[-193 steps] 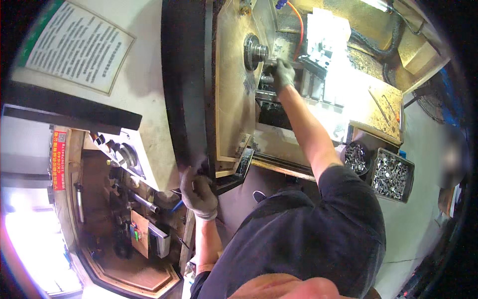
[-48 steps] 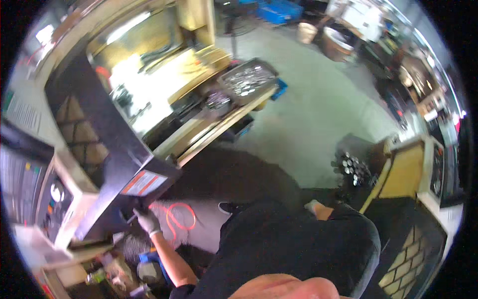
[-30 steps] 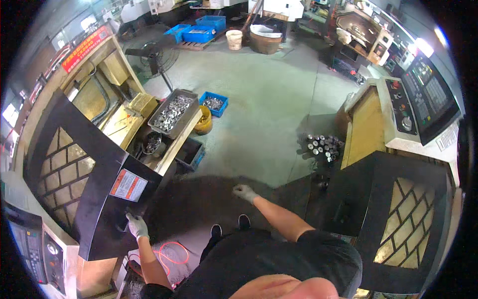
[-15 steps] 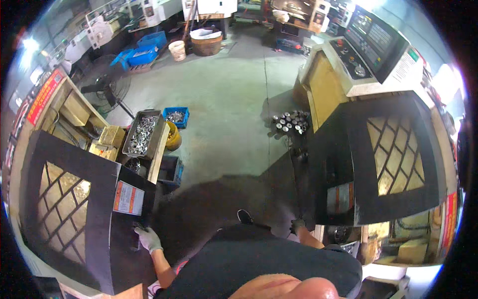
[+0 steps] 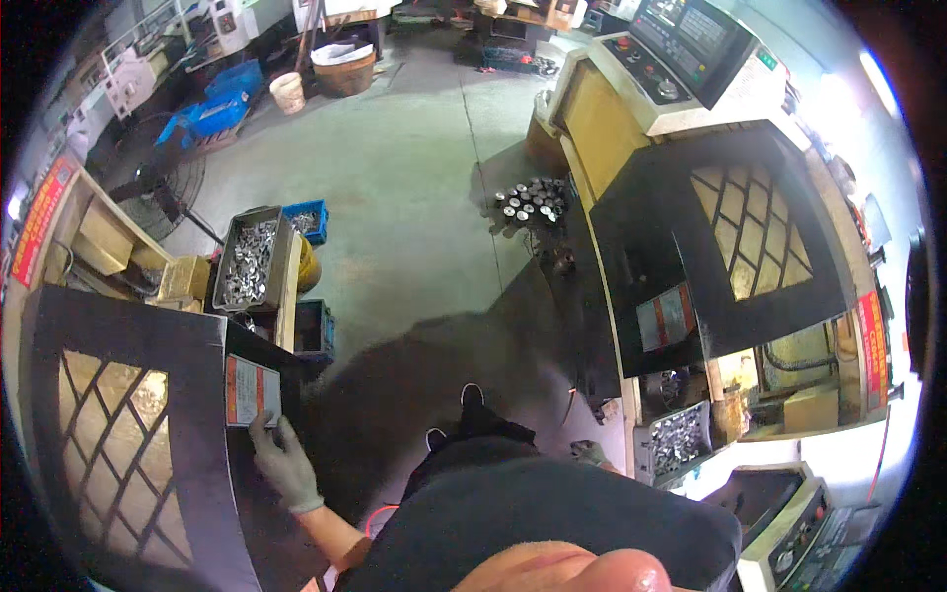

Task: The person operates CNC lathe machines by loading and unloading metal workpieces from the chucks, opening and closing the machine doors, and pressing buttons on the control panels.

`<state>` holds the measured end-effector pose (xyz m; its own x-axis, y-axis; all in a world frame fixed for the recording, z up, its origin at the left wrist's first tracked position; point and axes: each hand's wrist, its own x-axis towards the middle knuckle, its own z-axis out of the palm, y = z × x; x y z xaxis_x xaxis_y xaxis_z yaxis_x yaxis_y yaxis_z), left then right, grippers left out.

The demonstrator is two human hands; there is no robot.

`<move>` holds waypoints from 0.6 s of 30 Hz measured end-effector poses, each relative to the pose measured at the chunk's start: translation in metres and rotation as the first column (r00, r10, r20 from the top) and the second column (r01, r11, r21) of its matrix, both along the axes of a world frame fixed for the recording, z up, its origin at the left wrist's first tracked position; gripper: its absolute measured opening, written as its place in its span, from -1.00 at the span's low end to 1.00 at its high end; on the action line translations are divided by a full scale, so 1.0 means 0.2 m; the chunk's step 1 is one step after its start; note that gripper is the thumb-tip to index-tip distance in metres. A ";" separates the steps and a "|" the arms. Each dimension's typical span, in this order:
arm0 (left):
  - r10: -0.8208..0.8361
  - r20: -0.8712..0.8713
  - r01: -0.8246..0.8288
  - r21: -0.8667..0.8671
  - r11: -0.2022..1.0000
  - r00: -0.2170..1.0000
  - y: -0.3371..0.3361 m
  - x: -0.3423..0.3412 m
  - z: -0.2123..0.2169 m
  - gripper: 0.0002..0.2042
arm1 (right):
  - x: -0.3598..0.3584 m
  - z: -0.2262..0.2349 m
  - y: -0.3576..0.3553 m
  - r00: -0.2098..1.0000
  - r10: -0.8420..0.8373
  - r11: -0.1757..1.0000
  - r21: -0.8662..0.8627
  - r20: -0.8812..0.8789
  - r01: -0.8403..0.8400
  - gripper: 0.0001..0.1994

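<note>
My left hand [image 5: 283,468], in a pale work glove, is at the black sliding door [image 5: 202,414] of the machine on the left. Its fingers are stretched out and apart, with nothing between them. The fingertips overlap the lower edge of an orange-and-white label [image 5: 253,391]; whether they touch the door I cannot tell. My right hand [image 5: 590,453], also gloved, hangs low beside my body, nearest the grey tray of metal parts [image 5: 675,442] at the right machine. Its fingers are small and dark, so their pose is unclear.
Another black door [image 5: 641,247] and a control panel [image 5: 681,59] stand at the right. A grey bin of metal parts [image 5: 249,261] and blue crates [image 5: 314,331] are at the left. Round metal parts [image 5: 533,200] stand near the right machine. A fan [image 5: 158,197] stands far left.
My left hand has moved off the door's handle area, up to the label. The view has turned to the right, bringing more of the right tray into sight. My right hand stays low.
</note>
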<state>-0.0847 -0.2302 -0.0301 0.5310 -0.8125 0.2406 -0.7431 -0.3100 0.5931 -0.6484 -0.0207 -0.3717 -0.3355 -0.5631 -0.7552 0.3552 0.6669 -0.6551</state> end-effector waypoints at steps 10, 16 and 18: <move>0.176 -0.889 0.393 -0.005 0.920 -0.424 -0.61 -0.68 -1.06 -0.91 | 0.07 0.92 -0.44 0.714 0.122 0.941 -0.149 -0.690 -0.304 -0.65; 0.438 -0.773 0.682 0.009 0.731 -0.459 -0.73 -1.16 -1.22 -0.90 | -0.07 1.49 -0.63 0.084 -0.184 0.917 -0.202 -0.979 -0.344 -0.58; 0.429 -0.870 0.797 0.072 0.600 -0.244 -0.83 -1.25 -1.07 -0.88 | -0.13 1.63 -0.71 0.060 -0.341 0.909 -0.345 -0.938 -0.234 -0.56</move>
